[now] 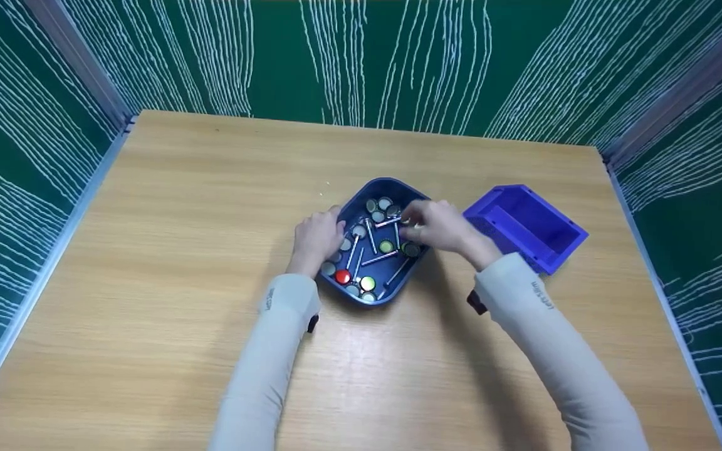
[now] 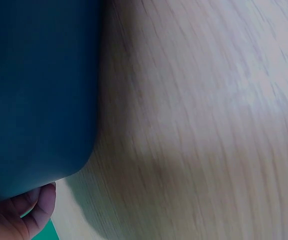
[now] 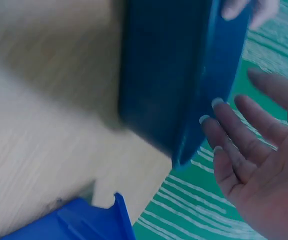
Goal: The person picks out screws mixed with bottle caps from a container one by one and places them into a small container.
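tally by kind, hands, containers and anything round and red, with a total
Hands: 2 (left hand, right hand)
Containers: 2 (dark blue tub, purple bin)
Round red pieces: 1 (red disc in the tub)
Total: 5

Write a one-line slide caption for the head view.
Left hand holding a dark blue tub, right hand over its metal rods and discs, purple bin alongside.
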`<state>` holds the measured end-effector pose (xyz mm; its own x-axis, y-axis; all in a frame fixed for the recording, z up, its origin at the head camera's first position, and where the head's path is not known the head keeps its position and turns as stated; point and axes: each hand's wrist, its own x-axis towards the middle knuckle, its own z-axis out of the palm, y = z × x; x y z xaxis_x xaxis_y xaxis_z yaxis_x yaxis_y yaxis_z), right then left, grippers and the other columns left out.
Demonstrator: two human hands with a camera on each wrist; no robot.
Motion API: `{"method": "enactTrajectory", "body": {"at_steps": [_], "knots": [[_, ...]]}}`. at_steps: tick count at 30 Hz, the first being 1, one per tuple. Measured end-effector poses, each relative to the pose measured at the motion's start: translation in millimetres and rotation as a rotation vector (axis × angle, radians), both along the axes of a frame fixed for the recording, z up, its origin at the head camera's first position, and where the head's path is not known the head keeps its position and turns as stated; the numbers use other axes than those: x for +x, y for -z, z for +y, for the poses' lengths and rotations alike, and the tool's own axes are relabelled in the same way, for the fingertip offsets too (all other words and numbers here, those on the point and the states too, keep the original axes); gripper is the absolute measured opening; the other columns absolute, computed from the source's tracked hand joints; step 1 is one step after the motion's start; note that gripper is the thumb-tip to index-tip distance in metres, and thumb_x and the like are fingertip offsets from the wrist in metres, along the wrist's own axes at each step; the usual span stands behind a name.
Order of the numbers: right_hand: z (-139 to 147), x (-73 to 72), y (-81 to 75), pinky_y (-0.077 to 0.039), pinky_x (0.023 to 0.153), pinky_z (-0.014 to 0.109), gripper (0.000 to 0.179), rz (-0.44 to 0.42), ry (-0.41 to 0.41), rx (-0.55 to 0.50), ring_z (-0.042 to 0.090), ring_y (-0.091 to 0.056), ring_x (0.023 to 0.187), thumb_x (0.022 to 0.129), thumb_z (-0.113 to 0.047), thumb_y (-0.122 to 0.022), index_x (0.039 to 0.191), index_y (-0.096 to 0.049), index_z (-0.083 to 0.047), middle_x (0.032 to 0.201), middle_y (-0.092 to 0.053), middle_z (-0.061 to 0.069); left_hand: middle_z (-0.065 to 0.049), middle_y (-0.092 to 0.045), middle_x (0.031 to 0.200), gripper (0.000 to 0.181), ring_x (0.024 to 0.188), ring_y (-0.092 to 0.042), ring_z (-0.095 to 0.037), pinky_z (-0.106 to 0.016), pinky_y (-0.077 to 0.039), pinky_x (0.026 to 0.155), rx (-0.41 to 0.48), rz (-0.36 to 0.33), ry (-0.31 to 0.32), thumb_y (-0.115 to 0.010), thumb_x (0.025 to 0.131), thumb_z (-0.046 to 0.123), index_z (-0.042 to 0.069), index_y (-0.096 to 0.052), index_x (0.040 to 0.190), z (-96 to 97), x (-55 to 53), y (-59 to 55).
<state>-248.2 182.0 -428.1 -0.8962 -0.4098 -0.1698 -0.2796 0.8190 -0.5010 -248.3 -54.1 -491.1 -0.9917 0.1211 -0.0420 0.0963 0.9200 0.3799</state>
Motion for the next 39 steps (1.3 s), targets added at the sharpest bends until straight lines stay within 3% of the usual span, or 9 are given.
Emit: {"method": "enactTrajectory", "body": {"at_steps": [7,12,18,22,30,39], "knots": [[-17.5,6.2,11.9,-0.054,0.082,0.039,0.041,-0.028,-0.066,0.123,0.024,-0.062,0.092,0.09,-0.034,-0.071,0.122,-0.066,-0.008,0.108,-0.069,0.011,-0.018,-0.069,0.119,0.038,0.105,-0.068,-0.038,-0.051,-0.054,0.086,-0.001,-0.012,-0.001,-0.049,0.102,0.031,0.014,-0.056,0.136,0.0,0.1,0.3],[-24.1,8.8,19.0,-0.052,0.086,0.043,0.038,-0.022,-0.122,0.155,0.026,-0.063,0.094,0.091,-0.032,-0.07,0.12,-0.066,-0.007,0.108,-0.07,0.013,-0.019,-0.07,0.118,0.037,0.104,-0.068,-0.039,-0.051,-0.054,0.085,-0.001,-0.014,-0.001,-0.049,0.102,0.031,0.014,-0.057,0.134,0.9,0.4,0.8],[-30.9,15.0,27.6,-0.049,0.084,0.05,0.029,0.07,-0.193,0.195,0.032,-0.064,0.093,0.089,-0.025,-0.072,0.111,-0.068,-0.008,0.099,-0.071,0.013,-0.022,-0.07,0.115,0.034,0.1,-0.069,-0.042,-0.053,-0.055,0.08,-0.013,0.03,0.004,-0.051,0.101,0.029,0.012,-0.059,0.129,0.6,1.0,3.7],[-34.9,16.6,33.3,-0.051,0.085,0.052,0.027,0.107,-0.215,0.223,0.034,-0.066,0.098,0.089,-0.022,-0.072,0.11,-0.068,-0.006,0.103,-0.072,0.015,-0.021,-0.07,0.116,0.034,0.102,-0.068,-0.042,-0.054,-0.054,0.081,-0.01,0.025,-0.002,-0.051,0.101,0.029,0.013,-0.059,0.129,0.4,0.7,2.7],[-36.8,17.1,44.4,-0.053,0.077,0.046,0.024,0.066,-0.211,0.319,0.027,-0.066,0.09,0.089,-0.023,-0.072,0.103,-0.067,-0.005,0.099,-0.069,0.013,-0.02,-0.069,0.118,0.036,0.104,-0.068,-0.041,-0.052,-0.054,0.085,0.002,-0.003,0.011,-0.048,0.102,0.031,0.012,-0.057,0.132,1.2,-0.2,2.2],[-43.9,16.8,46.4,-0.05,0.085,0.049,0.028,0.026,-0.189,0.39,0.031,-0.067,0.094,0.085,-0.027,-0.077,0.099,-0.066,-0.006,0.095,-0.071,0.013,-0.02,-0.068,0.119,0.038,0.107,-0.067,-0.04,-0.052,-0.054,0.086,0.001,-0.013,-0.003,-0.048,0.102,0.03,0.014,-0.055,0.135,-0.1,-0.1,1.2]]}}
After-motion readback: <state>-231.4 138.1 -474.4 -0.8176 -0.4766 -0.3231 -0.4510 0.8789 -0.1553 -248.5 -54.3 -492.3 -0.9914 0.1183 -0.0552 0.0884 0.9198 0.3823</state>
